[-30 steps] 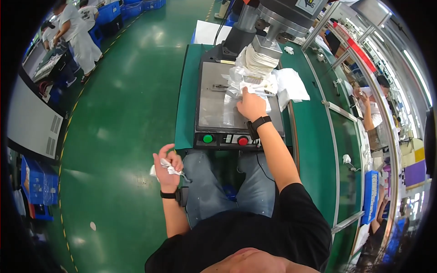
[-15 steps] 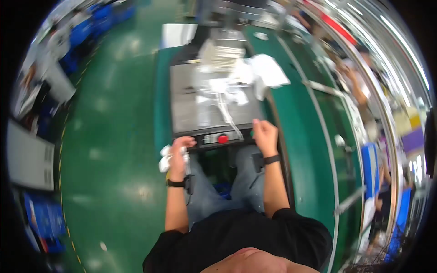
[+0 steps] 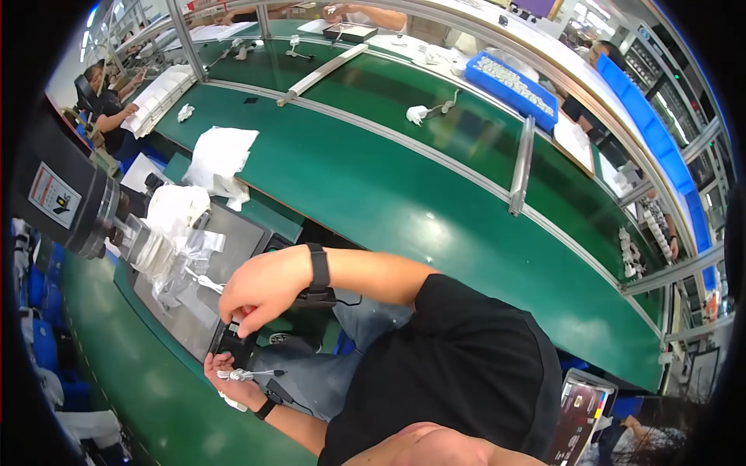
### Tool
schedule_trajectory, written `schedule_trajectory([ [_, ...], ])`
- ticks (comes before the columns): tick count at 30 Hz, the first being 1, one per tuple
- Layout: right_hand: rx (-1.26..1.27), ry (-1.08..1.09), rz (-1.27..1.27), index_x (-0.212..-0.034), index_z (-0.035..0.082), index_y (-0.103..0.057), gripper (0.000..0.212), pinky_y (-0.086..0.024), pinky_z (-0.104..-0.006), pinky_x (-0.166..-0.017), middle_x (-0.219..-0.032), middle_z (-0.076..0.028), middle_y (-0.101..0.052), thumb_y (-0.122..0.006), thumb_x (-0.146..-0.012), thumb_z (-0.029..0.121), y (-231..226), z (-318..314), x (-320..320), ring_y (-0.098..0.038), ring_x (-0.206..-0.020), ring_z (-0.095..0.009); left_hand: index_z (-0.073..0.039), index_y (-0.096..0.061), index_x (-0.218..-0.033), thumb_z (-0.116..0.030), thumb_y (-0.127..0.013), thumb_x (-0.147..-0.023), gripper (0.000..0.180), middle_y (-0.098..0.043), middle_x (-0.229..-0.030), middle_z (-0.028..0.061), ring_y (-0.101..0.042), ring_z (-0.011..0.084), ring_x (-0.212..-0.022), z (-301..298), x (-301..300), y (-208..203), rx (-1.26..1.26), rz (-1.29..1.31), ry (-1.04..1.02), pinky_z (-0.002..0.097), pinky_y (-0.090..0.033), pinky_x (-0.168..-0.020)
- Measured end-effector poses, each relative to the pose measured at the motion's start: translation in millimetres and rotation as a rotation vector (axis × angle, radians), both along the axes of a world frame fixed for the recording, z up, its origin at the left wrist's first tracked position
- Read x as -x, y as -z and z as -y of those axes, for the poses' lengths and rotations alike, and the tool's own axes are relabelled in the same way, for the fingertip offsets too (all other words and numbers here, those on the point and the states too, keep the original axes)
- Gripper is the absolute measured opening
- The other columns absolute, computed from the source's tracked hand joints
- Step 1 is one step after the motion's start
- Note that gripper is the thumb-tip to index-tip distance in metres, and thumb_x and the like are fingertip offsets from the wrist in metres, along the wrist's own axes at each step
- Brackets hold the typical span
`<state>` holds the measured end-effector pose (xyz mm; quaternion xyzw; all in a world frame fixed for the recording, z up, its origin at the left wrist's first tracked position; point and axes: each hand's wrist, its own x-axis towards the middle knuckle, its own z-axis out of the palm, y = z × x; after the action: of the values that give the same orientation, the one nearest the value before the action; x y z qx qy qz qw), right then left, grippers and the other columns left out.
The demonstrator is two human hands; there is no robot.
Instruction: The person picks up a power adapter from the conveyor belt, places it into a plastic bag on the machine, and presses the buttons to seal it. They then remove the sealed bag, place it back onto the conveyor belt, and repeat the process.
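My left hand (image 3: 233, 380) is palm up beside the near edge of a machine with a grey metal bed (image 3: 175, 334). Its fingers curl round a bundled white cable (image 3: 235, 374) with a black plug end; a white piece (image 3: 231, 401) shows beneath the palm. Just above it, my right hand (image 3: 268, 283) reaches over the machine's black front panel (image 3: 233, 346), fingers bent down and drawn together. What they hold, if anything, is hidden. A white cable (image 3: 203, 279) and clear plastic bags (image 3: 190, 252) lie on the bed near the right hand.
White bags (image 3: 221, 159) lie on the green bench (image 3: 365, 206) beside the machine. Behind it runs a green conveyor (image 3: 466, 147) with metal rails, carrying a white adapter (image 3: 417, 115). A blue tray (image 3: 513, 85) of small white parts stands beyond. Another person (image 3: 109, 105) sits at far left.
The view has swung to the right. My right hand has left the panel's right corner and come close to my left hand, which still holds the white cable.
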<state>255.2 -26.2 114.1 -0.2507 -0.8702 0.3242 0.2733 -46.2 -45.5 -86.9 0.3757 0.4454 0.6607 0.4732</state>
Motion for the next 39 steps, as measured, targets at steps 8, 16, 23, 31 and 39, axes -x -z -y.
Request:
schedule_trajectory([
  [8, -0.506, 0.586, 0.002, -0.085, 0.009, -0.066, 0.017, -0.051, -0.043, -0.068, -0.082, -0.01, -0.063, -0.067, -0.091, 0.025, -52.5, 9.5, -163.3, -0.063, -0.079, -0.033, 0.002, -0.052, -0.12, -0.022, -0.039, -0.104, 0.031, -0.058, -0.094, 0.0094, -0.057, 0.0196, -0.086, 30.8, 4.6, -19.7, -0.013, -0.082, -0.052, 0.0318, -0.048, -0.08],
  [16, -0.499, 1.594, 0.139, -0.116, 0.009, -0.068, 0.028, -0.05, -0.0438, -0.095, -0.114, -0.017, -0.068, -0.057, -0.091, 0.01, 120.0, 10.6, -480.4, -0.063, -0.107, -0.037, 0.002, -0.053, -0.117, -0.02, -0.041, -0.101, 0.029, -0.058, -0.102, 0.0112, -0.057, 0.0213, -0.092, -4.6, -38.1, -65.8, 0.015, -0.052, 0.114, 0.0335, -0.049, -0.086],
  [23, -0.054, 1.887, 0.302, -0.11, 0.017, -0.069, 0.024, -0.049, -0.0441, -0.097, -0.112, -0.016, -0.069, -0.06, -0.088, 0.021, 128.5, 19.9, -474.4, -0.063, -0.109, -0.04, 0.004, -0.053, -0.124, -0.024, -0.04, -0.102, 0.038, -0.058, -0.121, 0.0158, -0.056, 0.0247, -0.116, -78.8, -52.2, -73.9, 0.134, 0.061, 0.194, 0.0351, -0.046, -0.102],
  [31, -0.029, 1.915, -0.346, -0.126, 0.006, -0.052, 0.042, -0.052, -0.0423, -0.087, -0.107, -0.019, -0.068, -0.064, -0.09, 0.024, 96.4, 12.7, -478.6, -0.066, -0.105, -0.034, 0.004, -0.05, -0.136, -0.028, -0.039, -0.102, 0.047, -0.052, -0.14, 0.0214, -0.052, 0.0268, -0.13, -111.7, -91.3, -86.6, 0.333, 0.109, 0.055, 0.0357, -0.044, -0.106],
  [39, -0.104, 0.849, -0.736, -0.135, 0.002, -0.044, 0.052, -0.049, -0.0259, -0.066, -0.118, -0.014, -0.066, -0.069, -0.093, 0.02, -20.8, 56.4, -384.4, -0.059, -0.08, -0.011, 0.005, -0.046, -0.139, -0.029, -0.04, -0.097, 0.055, -0.057, -0.133, 0.0184, -0.059, 0.0269, -0.12, -123.1, -70.4, -91.7, 0.414, 0.273, 0.346, 0.0374, -0.049, -0.098],
])
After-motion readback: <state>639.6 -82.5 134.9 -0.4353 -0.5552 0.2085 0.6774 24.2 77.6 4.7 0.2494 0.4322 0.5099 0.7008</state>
